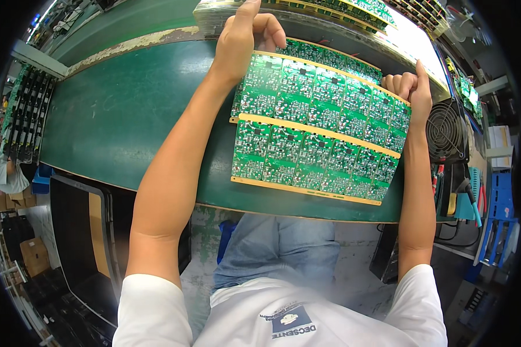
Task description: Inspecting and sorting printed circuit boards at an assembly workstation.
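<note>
**Panel between both hands, handling unfinished**

From my end, I see the front panel (318, 136) over the tabletop (127, 115), right of its middle and close to its near edge. It carries two rows of small green boards, six to a row, between yellow rails, and its visible face is already populated with parts.

My left hand (240, 40) is at the panel's far left corner, fingers curled inward just past the far rail. My right hand (410, 87) is at the far right corner, fingers folded and thumb side raised. The finger pads are hidden, so I cannot tell whether either hand is truly pinching the panel or only bracing it.

A second panel (330, 56) shows behind, toward the tabletop's far edge, partly covered by the front one. Whether the two touch, I cannot tell.

As for progress, I judge this to be midway through handling one panel: it is between the hands, and neither hand has come clear of it, so letting go remains undone. More panels (353, 13) lie on the raised stand (414, 43) along the tabletop's far edge; nothing visible tells me whether those are finished or waiting.
</note>
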`<state>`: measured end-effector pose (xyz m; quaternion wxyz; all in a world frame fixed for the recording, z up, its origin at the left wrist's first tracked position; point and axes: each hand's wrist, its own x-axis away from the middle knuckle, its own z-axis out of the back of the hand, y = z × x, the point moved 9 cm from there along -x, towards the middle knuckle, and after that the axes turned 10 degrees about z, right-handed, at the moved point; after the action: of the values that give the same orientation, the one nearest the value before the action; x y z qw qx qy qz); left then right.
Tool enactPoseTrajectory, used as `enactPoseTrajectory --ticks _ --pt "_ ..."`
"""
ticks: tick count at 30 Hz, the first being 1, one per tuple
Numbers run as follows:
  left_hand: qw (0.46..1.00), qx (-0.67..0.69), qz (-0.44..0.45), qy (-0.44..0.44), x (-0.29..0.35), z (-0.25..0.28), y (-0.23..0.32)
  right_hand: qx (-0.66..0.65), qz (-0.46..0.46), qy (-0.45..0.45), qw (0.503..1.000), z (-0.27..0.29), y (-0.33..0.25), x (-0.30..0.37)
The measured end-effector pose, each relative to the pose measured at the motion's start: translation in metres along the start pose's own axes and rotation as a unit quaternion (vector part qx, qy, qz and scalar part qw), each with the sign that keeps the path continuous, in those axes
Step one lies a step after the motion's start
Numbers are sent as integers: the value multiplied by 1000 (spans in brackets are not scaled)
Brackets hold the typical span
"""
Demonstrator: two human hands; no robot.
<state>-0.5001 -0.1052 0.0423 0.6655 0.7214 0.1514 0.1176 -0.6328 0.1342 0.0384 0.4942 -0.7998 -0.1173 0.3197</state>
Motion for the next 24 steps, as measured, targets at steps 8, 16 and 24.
enactPoseTrajectory --ticks 8,16,24 --pt "996 -60 -57 31 -4 6 1 76 4 19 997 7 0 0" --pt "991 -111 -63 32 -8 12 -2 96 -4 -8 995 10 3 0" --pt "993 -84 -74 37 -9 19 -4 66 -13 -40 997 10 4 0"
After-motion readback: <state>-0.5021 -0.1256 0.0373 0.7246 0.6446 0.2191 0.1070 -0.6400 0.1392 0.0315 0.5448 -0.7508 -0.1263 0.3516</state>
